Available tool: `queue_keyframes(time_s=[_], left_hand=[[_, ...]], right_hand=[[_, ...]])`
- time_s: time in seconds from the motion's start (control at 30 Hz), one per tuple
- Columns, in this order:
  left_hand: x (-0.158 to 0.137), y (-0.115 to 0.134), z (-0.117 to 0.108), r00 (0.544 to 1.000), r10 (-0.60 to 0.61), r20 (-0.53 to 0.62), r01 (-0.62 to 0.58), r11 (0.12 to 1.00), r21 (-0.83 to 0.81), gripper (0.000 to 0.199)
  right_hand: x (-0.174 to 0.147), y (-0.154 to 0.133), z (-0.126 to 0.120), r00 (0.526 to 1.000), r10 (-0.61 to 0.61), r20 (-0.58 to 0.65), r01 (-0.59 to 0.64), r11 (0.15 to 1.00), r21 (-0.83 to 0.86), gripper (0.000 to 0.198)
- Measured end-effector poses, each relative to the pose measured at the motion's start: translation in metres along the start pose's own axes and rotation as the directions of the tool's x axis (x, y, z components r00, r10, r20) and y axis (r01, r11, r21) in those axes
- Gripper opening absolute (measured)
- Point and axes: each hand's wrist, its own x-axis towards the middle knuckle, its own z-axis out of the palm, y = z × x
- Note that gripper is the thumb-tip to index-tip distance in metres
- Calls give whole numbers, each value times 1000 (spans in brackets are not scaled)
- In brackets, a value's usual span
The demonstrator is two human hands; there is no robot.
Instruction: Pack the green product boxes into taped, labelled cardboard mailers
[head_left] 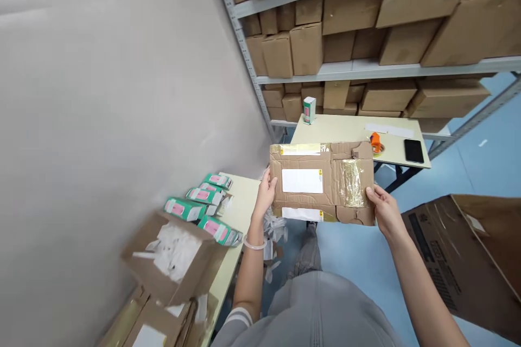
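Stretched between my two hands is a flattened cardboard box [301,200], held up in front of my body. White stickers with yellow corners and shiny clear tape show on its face. My left hand [265,195] grips its left edge, thumb on the front. At the opposite edge my right hand [385,207] pinches the cardboard, thumb in front; the fingers behind are hidden. Just beyond the sheet, an orange tape dispenser [375,142] and a black phone [414,150] lie on the far table [337,129], where a small green-and-white box [309,110] stands.
To the left, a side table [240,195] carries several green boxes with pink pictures [183,209] and an open carton [195,265] of white scraps. A large open carton [448,249] stands on the right floor. Shelves [350,69] packed with brown boxes rise behind; a wall [114,92] borders the left.
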Motion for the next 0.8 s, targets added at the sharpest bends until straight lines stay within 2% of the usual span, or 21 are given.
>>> queue_keyframes(time_s=[0.07, 0.23, 0.33, 0.43, 0.53, 0.63, 0.8], left_hand=[[29, -7, 24, 994, 36, 101, -31, 998, -50, 48], [121, -25, 91, 977, 21, 213, -8, 998, -59, 44], [189, -27, 132, 957, 12, 289, 16, 995, -94, 43], [258, -18, 167, 936, 32, 350, 15, 991, -132, 43], [319, -4, 191, 924, 108, 368, -53, 987, -155, 43], [367, 5, 206, 903, 179, 391, -101, 972, -211, 44], [418, -2, 226, 902, 161, 400, -81, 975, -209, 42]], right_hand=[[20, 7, -13, 998, 21, -59, -22, 1000, -6, 40], [90, 12, -38, 978, 36, -204, -44, 998, -37, 42], [144, 0, -49, 970, 28, -242, -46, 997, -69, 40], [200, -20, -57, 950, 37, -309, -64, 995, -76, 38], [248, -42, -64, 938, -10, -346, -34, 992, -119, 37], [285, -55, -69, 933, -92, -348, 25, 981, -191, 39], [344, -49, -68, 914, -168, -369, 70, 962, -264, 39]])
